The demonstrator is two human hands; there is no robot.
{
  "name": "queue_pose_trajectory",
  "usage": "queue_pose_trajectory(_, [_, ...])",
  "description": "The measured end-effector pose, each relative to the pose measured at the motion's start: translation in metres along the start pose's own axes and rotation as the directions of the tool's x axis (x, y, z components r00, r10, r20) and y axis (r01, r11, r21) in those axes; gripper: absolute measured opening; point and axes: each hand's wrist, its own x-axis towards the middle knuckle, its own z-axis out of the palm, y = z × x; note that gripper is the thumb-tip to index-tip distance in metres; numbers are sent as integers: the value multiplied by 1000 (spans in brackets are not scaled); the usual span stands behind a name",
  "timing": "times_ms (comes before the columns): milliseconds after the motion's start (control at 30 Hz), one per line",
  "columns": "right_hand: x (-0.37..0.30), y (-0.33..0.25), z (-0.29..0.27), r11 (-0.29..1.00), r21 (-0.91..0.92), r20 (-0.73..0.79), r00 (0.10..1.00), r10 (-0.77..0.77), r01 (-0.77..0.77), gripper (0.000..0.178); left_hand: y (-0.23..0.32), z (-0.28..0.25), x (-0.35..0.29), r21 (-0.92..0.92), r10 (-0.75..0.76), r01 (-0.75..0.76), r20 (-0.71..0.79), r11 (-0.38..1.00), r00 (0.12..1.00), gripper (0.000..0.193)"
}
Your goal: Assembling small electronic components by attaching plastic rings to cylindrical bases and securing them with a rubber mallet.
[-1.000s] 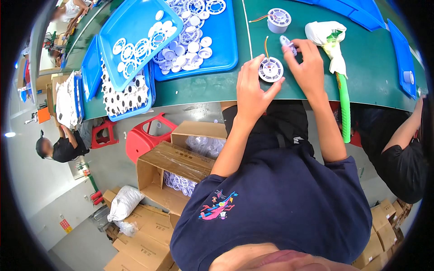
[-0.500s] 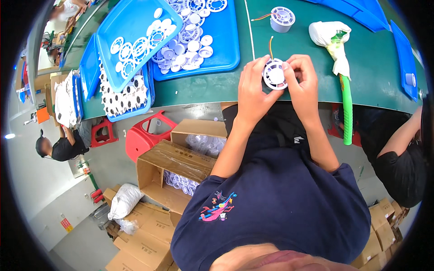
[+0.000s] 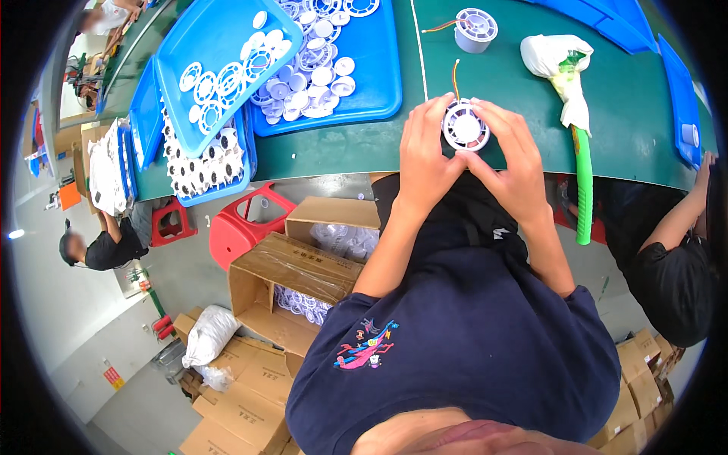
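A white round fan housing (image 3: 465,127) with a spoked top stands at the near edge of the green table, thin red and yellow wires rising from its far side. My left hand (image 3: 427,155) is curled round its left side. Fingers of my right hand (image 3: 512,155) reach round the right side, and both thumbs meet at the near rim. A similar white housing (image 3: 475,32) with wires sits farther back. To the right lies a hammer-like tool with a green ribbed handle (image 3: 582,182), its head wrapped in white material (image 3: 540,54).
Blue trays (image 3: 387,83) at left hold white slotted rings and round caps (image 3: 322,76). A lower tray carries white parts with black centres (image 3: 203,168). Red stools (image 3: 233,239) and open cardboard boxes (image 3: 303,262) stand below the table. Another person's arm (image 3: 679,212) is at right.
My right thumb has come off the top of the housing and down to its near rim. The right-hand fingers have spread round the side, leaving the spoked top in view.
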Motion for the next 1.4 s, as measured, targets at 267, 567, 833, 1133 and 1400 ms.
queue_pose_trajectory(267, [9,8,9,999,32,-50,999,-3,5,59,4,2,0,20,7,-6,-51,1000,999,85])
queue_pose_trajectory(567, [10,8,7,1000,10,-29,999,-19,20,58,4,0,2,12,27,-27,-49,1000,998,86])
queue_pose_trajectory(833, [11,5,3,1000,-9,-12,1000,-15,15,57,2,1,2,2,51,-51,-53,999,997,82])
queue_pose_trajectory(1133, [11,4,-2,995,77,31,998,61,-63,56,4,0,1,-13,9,-10,-41,1000,999,77])
queue_pose_trajectory(1400, [9,3,-4,990,99,69,993,94,-101,56,5,1,0,-40,-27,25,-30,999,999,73])
